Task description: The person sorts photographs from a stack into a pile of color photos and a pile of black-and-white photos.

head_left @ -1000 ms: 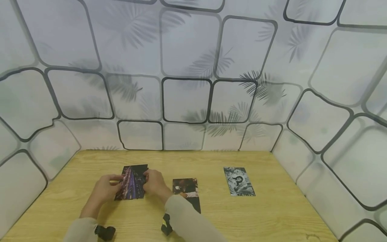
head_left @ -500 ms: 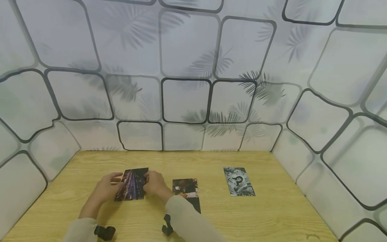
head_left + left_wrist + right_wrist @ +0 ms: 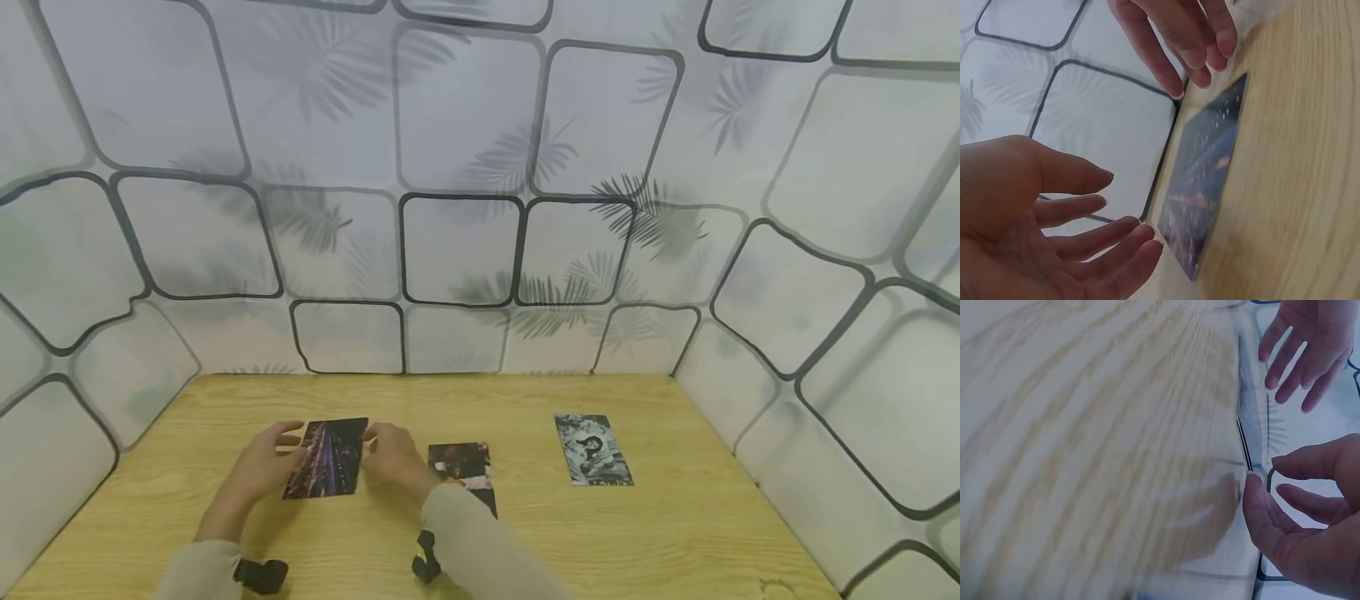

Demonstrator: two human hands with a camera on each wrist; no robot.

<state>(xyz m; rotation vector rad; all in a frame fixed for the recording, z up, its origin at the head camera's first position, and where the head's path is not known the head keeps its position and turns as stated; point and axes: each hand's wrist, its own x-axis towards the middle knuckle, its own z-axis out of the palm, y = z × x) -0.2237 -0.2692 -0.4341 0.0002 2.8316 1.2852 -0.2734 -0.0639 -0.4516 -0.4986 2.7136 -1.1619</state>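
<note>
A photo print (image 3: 330, 458) of a night city with purple light streaks lies on the table's left part. My left hand (image 3: 261, 468) hovers at its left edge, fingers spread and relaxed, holding nothing. On the opposite edge, my right hand (image 3: 393, 454) has its fingertips just beside the print, thumb and fingers parted. In the left wrist view the print (image 3: 1200, 181) rests between both hands, gripped by neither. The right wrist view shows the right hand (image 3: 1310, 531) with a gap between thumb and fingers, one fingertip near the print's thin edge.
A second photo print (image 3: 465, 460), dark with white patches, lies right of my right hand, partly covered by the sleeve (image 3: 480, 533). A black-and-white photo print (image 3: 594, 450) lies further right. The wooden table (image 3: 660, 533) meets a patterned curtain (image 3: 465, 250) at its back and sides.
The night-city print has come down slightly, nearer me. My left fingers have loosened from its left edge, and my right hand has let go and drawn slightly right.
</note>
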